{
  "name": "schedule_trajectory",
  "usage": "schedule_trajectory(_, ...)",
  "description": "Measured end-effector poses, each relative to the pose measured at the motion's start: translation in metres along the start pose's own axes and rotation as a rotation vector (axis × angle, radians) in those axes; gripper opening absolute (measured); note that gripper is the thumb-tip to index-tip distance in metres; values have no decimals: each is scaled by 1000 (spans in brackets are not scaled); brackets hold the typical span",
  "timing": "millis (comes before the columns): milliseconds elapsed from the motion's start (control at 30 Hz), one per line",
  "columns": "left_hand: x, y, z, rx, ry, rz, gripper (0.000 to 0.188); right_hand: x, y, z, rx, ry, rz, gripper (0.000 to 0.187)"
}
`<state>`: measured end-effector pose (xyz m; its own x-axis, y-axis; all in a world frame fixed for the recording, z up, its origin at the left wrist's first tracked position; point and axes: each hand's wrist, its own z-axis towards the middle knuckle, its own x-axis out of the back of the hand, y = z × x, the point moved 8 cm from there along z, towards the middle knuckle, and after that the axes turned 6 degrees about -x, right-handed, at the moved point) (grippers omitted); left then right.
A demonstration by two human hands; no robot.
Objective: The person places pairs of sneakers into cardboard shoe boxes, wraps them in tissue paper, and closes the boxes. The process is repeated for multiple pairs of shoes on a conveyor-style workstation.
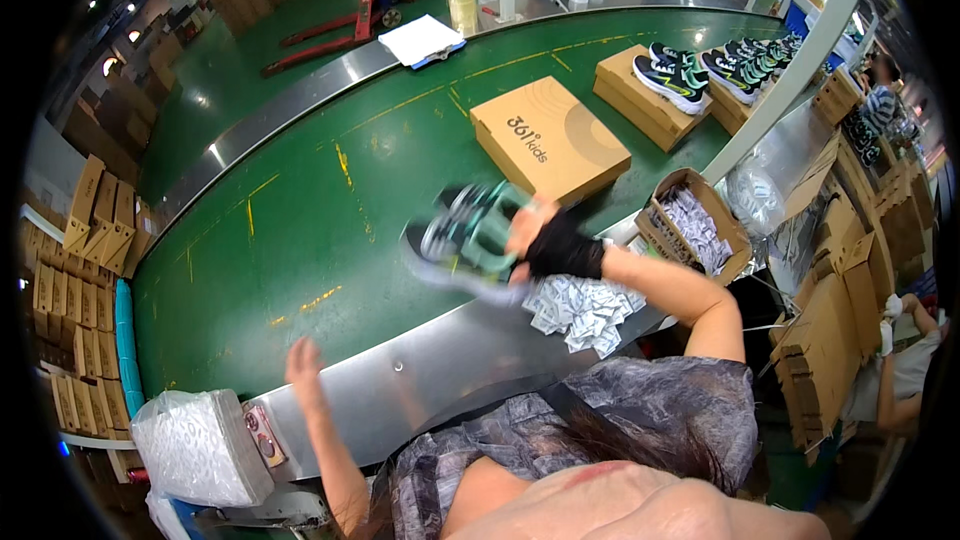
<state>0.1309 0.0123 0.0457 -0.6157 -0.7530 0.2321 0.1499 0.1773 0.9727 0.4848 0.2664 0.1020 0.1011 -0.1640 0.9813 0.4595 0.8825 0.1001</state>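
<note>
My right hand [533,230], with a black band around its palm and wrist, grips a pair of sneakers [462,240] over the green conveyor belt [300,255]. They are black and mint green with pale soles, smeared by motion. Just beyond them a closed brown shoebox [550,135] lies on the belt. Below my right wrist, a heap of small white packets [585,312] is spread on the steel edge [420,365]. Off to the left, my left hand [304,368] is raised above the belt's near side, empty, its slightly blurred fingers stretched out.
A carton of packets [664,235] stands right of the heap. Farther along sit shoeboxes [650,115] topped with sneakers [672,82]. White paper [422,40] lies on the far rail. A plastic-wrapped stack [200,450] is at near left. A metal post [790,80] rises at right.
</note>
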Motion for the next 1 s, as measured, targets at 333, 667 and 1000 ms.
schedule_trajectory(333,-235,-6,-53,65,-1037,605,49,-86,-42,26,-65,80,754,27)
schedule_trajectory(667,-264,17,-50,-135,-1111,677,67,-133,118,12,-629,120,32,40)
schedule_trajectory(1000,-276,99,-48,-798,-718,688,57,74,109,-18,-616,767,1290,43)
